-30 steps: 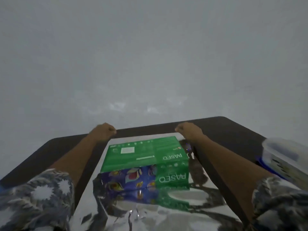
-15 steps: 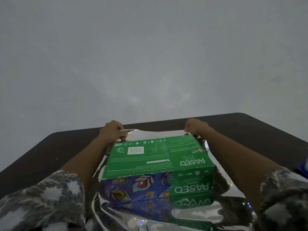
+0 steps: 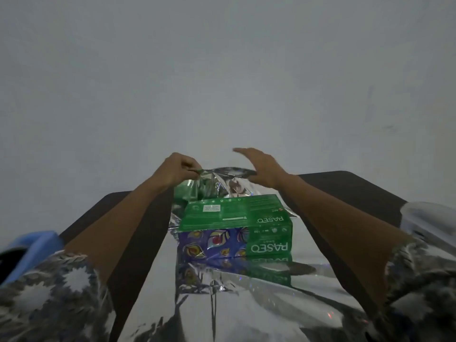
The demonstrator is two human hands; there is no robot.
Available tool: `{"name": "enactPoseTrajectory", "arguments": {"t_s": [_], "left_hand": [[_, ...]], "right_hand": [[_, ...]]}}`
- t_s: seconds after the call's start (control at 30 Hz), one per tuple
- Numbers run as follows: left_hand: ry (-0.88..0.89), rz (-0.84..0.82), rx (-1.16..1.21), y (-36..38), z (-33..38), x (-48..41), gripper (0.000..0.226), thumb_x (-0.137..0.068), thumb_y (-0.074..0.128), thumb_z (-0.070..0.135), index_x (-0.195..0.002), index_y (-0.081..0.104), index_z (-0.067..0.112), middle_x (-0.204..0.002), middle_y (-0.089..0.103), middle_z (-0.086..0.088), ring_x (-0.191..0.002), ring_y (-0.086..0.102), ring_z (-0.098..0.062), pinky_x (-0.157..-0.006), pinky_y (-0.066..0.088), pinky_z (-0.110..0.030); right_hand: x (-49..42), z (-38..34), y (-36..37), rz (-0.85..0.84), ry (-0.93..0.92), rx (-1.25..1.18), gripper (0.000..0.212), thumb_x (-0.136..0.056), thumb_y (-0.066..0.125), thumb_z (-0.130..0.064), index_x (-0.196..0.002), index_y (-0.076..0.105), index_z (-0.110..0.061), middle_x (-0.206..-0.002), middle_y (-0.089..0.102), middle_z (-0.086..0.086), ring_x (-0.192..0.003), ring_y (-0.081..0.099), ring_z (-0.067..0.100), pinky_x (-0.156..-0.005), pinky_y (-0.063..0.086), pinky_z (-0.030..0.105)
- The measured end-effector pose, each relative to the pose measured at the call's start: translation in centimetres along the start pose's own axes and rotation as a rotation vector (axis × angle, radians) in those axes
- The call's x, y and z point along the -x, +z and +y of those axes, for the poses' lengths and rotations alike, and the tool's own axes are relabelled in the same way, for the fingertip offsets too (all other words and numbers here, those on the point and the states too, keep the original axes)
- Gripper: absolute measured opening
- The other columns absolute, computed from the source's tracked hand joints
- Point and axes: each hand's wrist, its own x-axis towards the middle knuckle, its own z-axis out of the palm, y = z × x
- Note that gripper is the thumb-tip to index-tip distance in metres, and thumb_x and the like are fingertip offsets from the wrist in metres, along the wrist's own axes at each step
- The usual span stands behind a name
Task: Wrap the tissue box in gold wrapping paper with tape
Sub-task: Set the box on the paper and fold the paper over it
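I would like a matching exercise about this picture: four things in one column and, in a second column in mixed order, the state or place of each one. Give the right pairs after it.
Column one:
1. left hand
2. right hand
3. tissue box
4. table

Column two:
A. lies on the shiny wrapping paper, green side up
B. dark, under the paper
C. pinches the raised far edge of the paper
D. fingers stretched out

Pairs: 1-C, 2-D, 3-A, 4-B
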Motion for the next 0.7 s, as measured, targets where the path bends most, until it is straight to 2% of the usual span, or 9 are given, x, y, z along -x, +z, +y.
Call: {"name": "enactPoseTrajectory", "arguments": {"t_s": [0.07, 0.17, 0.27, 0.37, 0.47, 0.53, 0.57, 0.63, 0.7], "left_hand": [[0.028, -0.027, -0.036, -0.1, 1.0, 1.5, 0.03, -0.075, 0.073, -0.004, -0.07, 0.068, 0.026, -0.061, 0.067, 0.02, -0.064, 0.063, 0.004, -0.068, 0.048, -0.009], [0.086, -0.067, -0.069, 0.1, 1.6, 4.1, 0.029, -0.076, 0.071, -0.004, -0.071, 0.068, 0.024, -0.067, 0.067, 0.015, -0.064, 0.061, 0.006, -0.066, 0.046, -0.008], [0.09, -0.047, -0.063, -0.3, 1.2, 5.8, 0.02, -0.079, 0.07, -0.004, -0.077, 0.069, 0.016, -0.072, 0.066, 0.009, -0.062, 0.059, 0.009, -0.063, 0.044, -0.006], [0.058, 0.04, -0.017, -1.1, 0.1, 7.1, 0.026, -0.08, 0.069, -0.003, -0.075, 0.068, 0.022, -0.071, 0.067, 0.012, -0.063, 0.061, 0.007, -0.064, 0.046, -0.008], [-0.001, 0.08, 0.045, -1.1, -0.5, 8.2, 0.027, -0.081, 0.069, 0.001, -0.074, 0.067, 0.027, -0.065, 0.067, 0.017, -0.066, 0.062, 0.004, -0.067, 0.048, -0.016], [0.009, 0.159, -0.062, -0.5, -0.2, 9.0, 0.014, -0.082, 0.071, 0.01, -0.089, 0.07, 0.022, -0.084, 0.071, 0.011, -0.082, 0.064, -0.006, -0.076, 0.047, -0.023], [0.088, 0.236, -0.185, 0.2, 0.5, 9.8, 0.02, -0.083, 0.071, 0.017, -0.102, 0.07, 0.018, -0.097, 0.071, 0.005, -0.092, 0.064, -0.012, -0.084, 0.045, -0.025], [0.423, 0.323, -0.406, 1.9, 2.4, 11.2, 0.034, -0.085, 0.064, 0.033, -0.113, 0.067, 0.014, -0.11, 0.069, -0.002, -0.103, 0.062, -0.019, -0.094, 0.041, -0.032], [0.657, 0.193, -0.491, 4.6, 4.2, 12.0, 0.043, -0.086, 0.055, 0.041, -0.117, 0.065, 0.013, -0.116, 0.067, -0.004, -0.108, 0.062, -0.019, -0.096, 0.042, -0.034]], "right_hand": [[-0.2, -2.1, -0.2, -0.092, -0.105, 0.133, 0.073, -0.081, 0.058, -0.002, -0.144, 0.03, -0.027, -0.155, 0.022, -0.002, -0.145, 0.011, 0.018, -0.116, 0.012, 0.048], [-0.1, -3.8, 0.0, -0.214, -0.196, 0.384, 0.047, -0.087, 0.058, -0.021, -0.133, 0.047, -0.023, -0.155, 0.021, -0.005, -0.146, 0.004, 0.015, -0.115, 0.005, 0.047], [0.0, -3.5, 0.5, -0.217, -0.154, 0.538, 0.034, -0.089, 0.058, -0.026, -0.122, 0.056, -0.02, -0.142, 0.044, -0.002, -0.14, 0.026, 0.014, -0.114, 0.012, 0.044], [1.0, -3.2, -0.2, -0.135, -0.035, 0.539, 0.025, -0.092, 0.053, -0.032, -0.113, 0.058, -0.019, -0.117, 0.063, 0.002, -0.114, 0.055, 0.02, -0.102, 0.031, 0.035], [2.5, -3.0, -1.6, -0.082, 0.022, 0.424, 0.029, -0.092, 0.056, -0.036, -0.115, 0.06, -0.019, -0.111, 0.066, 0.004, -0.101, 0.059, 0.025, -0.076, 0.039, 0.029], [3.4, -3.2, -1.9, -0.015, 0.039, 0.294, 0.027, -0.091, 0.059, -0.033, -0.113, 0.064, -0.02, -0.11, 0.067, 0.003, -0.099, 0.059, 0.024, -0.071, 0.037, 0.027], [4.0, -3.4, -2.0, 0.019, 0.047, 0.245, 0.024, -0.091, 0.06, -0.032, -0.11, 0.066, -0.02, -0.108, 0.068, 0.002, -0.098, 0.06, 0.024, -0.071, 0.039, 0.028], [4.6, -3.7, -2.0, 0.065, 0.05, 0.189, 0.019, -0.091, 0.06, -0.028, -0.105, 0.069, -0.019, -0.106, 0.069, 0.002, -0.097, 0.061, 0.024, -0.075, 0.044, 0.031], [5.2, -4.0, -2.0, 0.046, 0.057, 0.163, 0.018, -0.091, 0.06, -0.026, -0.104, 0.07, -0.018, -0.107, 0.07, 0.003, -0.098, 0.061, 0.024, -0.079, 0.046, 0.033]]}}
